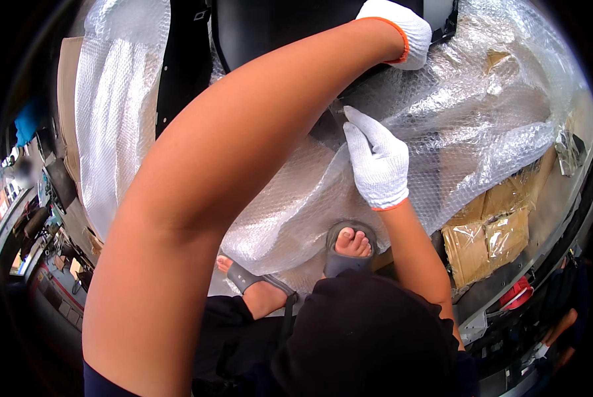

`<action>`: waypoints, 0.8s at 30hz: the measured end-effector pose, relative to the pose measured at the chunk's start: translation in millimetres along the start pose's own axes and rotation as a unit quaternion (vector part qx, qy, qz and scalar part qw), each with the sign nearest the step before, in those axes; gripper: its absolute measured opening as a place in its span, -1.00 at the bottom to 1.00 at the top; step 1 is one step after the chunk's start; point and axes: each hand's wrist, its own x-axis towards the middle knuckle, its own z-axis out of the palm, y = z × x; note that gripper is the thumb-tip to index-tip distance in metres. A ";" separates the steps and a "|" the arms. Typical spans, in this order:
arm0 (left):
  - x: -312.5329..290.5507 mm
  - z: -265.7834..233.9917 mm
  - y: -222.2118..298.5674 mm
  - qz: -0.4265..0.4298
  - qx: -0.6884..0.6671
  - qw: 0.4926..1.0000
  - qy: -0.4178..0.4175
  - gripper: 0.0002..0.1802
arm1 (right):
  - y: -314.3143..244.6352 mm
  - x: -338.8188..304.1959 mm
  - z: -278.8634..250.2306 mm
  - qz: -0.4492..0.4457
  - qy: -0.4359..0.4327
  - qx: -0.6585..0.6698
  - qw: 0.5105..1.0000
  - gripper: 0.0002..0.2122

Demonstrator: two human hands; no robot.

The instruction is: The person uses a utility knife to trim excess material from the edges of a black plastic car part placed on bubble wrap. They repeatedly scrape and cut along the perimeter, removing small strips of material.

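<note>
My left hand (406,33), in a white knit glove with an orange cuff, reaches across to the top of the view. It lies at the right edge of a dark glossy panel (276,30), and its fingers are hidden from me. Below it, my right hand (379,162) wears a matching glove. The thumb and forefinger come close together in a pinch beside a dark corner partly covered by my left arm. What they hold, if anything, is too small to make out. Clear bubble wrap (468,132) spreads under and around both hands.
A second sheet of bubble wrap (121,99) hangs at the left beside a black strip. Taped brown cardboard (488,245) lies at the right on a grey surface edge. My sandalled feet (353,245) stand close below the wrap. A red object (516,293) sits at the lower right.
</note>
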 end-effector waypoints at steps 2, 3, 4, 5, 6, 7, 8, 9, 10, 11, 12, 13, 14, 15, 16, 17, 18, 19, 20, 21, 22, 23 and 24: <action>-2.3 -0.7 -2.1 -0.007 0.000 1.000 -0.017 -0.63 | -2.4 1.6 -2.8 -0.005 -0.036 -0.043 0.998 -0.78; -1.4 -1.5 -1.8 -0.008 0.000 1.000 -0.023 -0.63 | 0.1 0.3 -2.4 -0.010 -0.053 -0.055 0.997 -0.78; -0.8 -1.6 -0.2 -0.007 -0.005 1.000 -0.014 -0.63 | 2.1 -0.2 -2.7 -0.015 -0.070 -0.068 0.995 -0.78; -0.7 0.0 -0.8 -0.004 -0.002 1.000 -0.008 -0.63 | 3.1 -1.2 -1.9 -0.030 -0.068 -0.085 0.994 -0.78; -0.3 1.1 -1.6 0.000 0.002 1.000 -0.002 -0.63 | 4.1 -2.0 -1.3 -0.044 -0.065 -0.102 0.992 -0.79; 0.0 2.5 -2.4 0.003 0.005 1.000 0.004 -0.63 | 5.1 -2.8 -0.7 -0.058 -0.063 -0.118 0.989 -0.79; -0.3 2.6 -3.0 0.003 0.005 1.000 0.002 -0.63 | 6.0 -3.5 0.1 -0.067 -0.060 -0.122 0.988 -0.79; -0.6 2.4 -3.7 0.003 0.005 1.000 0.000 -0.63 | 6.9 -4.3 0.9 -0.076 -0.058 -0.126 0.987 -0.79; -1.3 2.6 -4.6 0.002 0.005 1.000 -0.002 -0.64 | 7.8 -5.1 2.1 -0.086 -0.055 -0.129 0.986 -0.79; -0.4 3.3 -4.1 0.000 0.001 1.000 0.003 -0.64 | 8.9 -4.5 2.9 -0.080 -0.056 -0.113 0.989 -0.79; 0.0 4.5 -3.5 -0.002 -0.002 1.000 0.008 -0.64 | 10.0 -3.3 5.5 -0.074 -0.057 -0.098 0.991 -0.80; 0.7 5.2 -3.0 -0.005 -0.006 1.000 0.013 -0.64 | 10.5 -2.9 8.7 -0.069 -0.057 -0.082 0.993 -0.80; -0.3 3.7 -2.2 -0.002 -0.003 1.000 0.005 -0.64 | 10.8 -4.5 15.4 -0.093 -0.070 -0.093 0.989 -0.81; -0.6 1.6 -1.6 0.002 0.000 1.000 -0.003 -0.64 | 9.5 -5.1 20.5 -0.116 -0.082 -0.104 0.984 -0.81; -1.1 0.1 -0.2 0.006 0.003 1.000 -0.012 -0.64 | 6.4 -4.6 18.1 -0.088 -0.109 -0.152 0.978 -0.81; -0.9 1.1 -1.3 0.004 -0.001 1.000 -0.004 -0.64 | 6.9 -4.7 18.2 -0.073 -0.077 -0.115 0.988 -0.81; -0.4 2.5 -1.1 0.002 -0.006 1.000 0.003 -0.65 | 8.8 -4.9 15.9 -0.058 -0.045 -0.078 0.994 -0.81; 0.5 3.5 -1.3 0.001 -0.011 1.000 0.011 -0.65 | 10.5 -5.2 11.9 -0.043 -0.012 -0.041 0.998 -0.81; -1.1 1.7 -4.4 -0.003 -0.003 1.000 0.007 -0.65 | 3.0 -2.7 3.2 0.016 -0.026 -0.038 0.999 -0.79; -0.3 2.3 -3.9 -0.001 -0.001 1.000 0.003 -0.65 | -2.3 1.4 -6.0 0.022 -0.036 -0.064 0.997 -0.80; 0.4 3.0 -3.5 0.002 0.001 1.000 0.000 -0.65 | -9.4 6.8 -13.7 0.019 -0.061 -0.096 0.993 -0.80; 0.0 3.2 -4.3 0.002 0.003 1.000 0.003 -0.65 | -17.8 12.5 -18.3 0.013 -0.087 -0.126 0.988 -0.79; 0.0 3.9 -4.8 0.003 0.002 1.000 0.007 -0.65 | -26.5 18.8 -21.4 0.008 -0.102 -0.137 0.985 -0.80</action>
